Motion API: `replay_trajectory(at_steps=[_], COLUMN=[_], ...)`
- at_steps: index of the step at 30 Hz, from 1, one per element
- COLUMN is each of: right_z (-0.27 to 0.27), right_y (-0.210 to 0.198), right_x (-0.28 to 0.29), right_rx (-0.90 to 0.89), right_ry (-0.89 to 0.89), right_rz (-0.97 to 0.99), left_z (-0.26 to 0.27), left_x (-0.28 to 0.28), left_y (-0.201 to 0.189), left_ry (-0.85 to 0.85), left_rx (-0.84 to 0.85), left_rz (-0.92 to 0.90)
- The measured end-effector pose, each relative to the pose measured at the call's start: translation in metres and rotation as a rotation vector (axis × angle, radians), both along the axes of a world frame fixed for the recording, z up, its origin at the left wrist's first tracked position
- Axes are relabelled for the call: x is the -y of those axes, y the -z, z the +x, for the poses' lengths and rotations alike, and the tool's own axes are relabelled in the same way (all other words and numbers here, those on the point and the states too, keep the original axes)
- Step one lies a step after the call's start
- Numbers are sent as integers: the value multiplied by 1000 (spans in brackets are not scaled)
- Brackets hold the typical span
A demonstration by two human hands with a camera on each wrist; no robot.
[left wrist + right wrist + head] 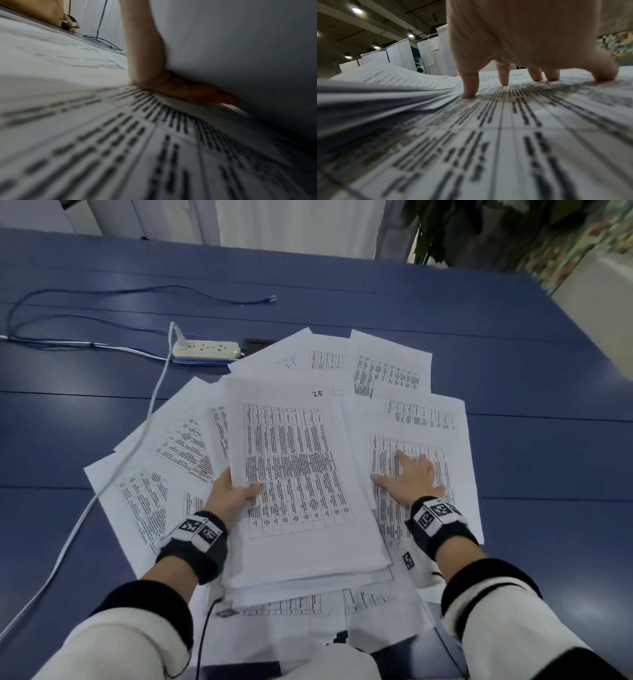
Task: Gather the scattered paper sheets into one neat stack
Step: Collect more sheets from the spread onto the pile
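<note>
Printed paper sheets lie fanned over the blue table (513,354). In the middle, a thick bundle of sheets (301,474) is lifted at its left edge, where my left hand (233,491) grips it, thumb on top and fingers (197,90) beneath. The bundle's underside (240,47) fills the right of the left wrist view. To the right, my right hand (411,477) lies flat with spread fingertips (469,93) pressing a loose sheet (421,460) printed with tables (505,135). More loose sheets (147,491) spread to the left, the back (387,361) and the front.
A white power strip (205,350) sits behind the papers, and its white cable (102,491) runs across the left sheets toward the table's front left. A blue cable (137,292) loops at the back left. A plant (462,227) stands beyond the far edge.
</note>
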State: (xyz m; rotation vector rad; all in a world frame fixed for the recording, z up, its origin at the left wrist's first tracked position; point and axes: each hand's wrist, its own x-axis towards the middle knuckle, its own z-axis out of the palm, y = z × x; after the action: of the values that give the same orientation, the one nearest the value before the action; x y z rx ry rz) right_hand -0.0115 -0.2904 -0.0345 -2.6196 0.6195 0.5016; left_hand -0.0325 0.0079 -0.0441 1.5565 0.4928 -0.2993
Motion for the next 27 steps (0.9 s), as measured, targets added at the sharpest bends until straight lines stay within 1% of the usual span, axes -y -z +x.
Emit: replay_trajectory(at_steps=[4,7,10,11,12,14,15,17,19,23,27], right_z=[18,31,46,50,53,55,53,48,44,45,49], right_y=[2,2,2,0,-3,-11,-14,-19,-21,-18,-14], right_x=[-6,-13,-12,-8,-1,17,25,36,36,33,33], right_rx=[12,64,171,223,278,329,282,109,19,39,56], right_ry=[0,-39,-97,-61,16,191,254,311,334,348,339], right_rz=[-7,1,129,190,230,190,130,32,24,174,339], left_z=[13,26,40,43,47,54,58,68,74,77,74], left_x=[7,16,22,23,22,16,11,1,-4,-6,-5], left_y=[-1,-8,-11,-14,-15,-20,-24,-26,-28,-20,-12], left_ry=[-13,-7,24,36,41,21,2,-12,-26,-20,5], left_rx=[-2,1,2,9,9,14,23,17,-1,-77,-61], left_rz=[-13,-4,-11,-9,-17,-18,-5,-1,-12,-23,-11])
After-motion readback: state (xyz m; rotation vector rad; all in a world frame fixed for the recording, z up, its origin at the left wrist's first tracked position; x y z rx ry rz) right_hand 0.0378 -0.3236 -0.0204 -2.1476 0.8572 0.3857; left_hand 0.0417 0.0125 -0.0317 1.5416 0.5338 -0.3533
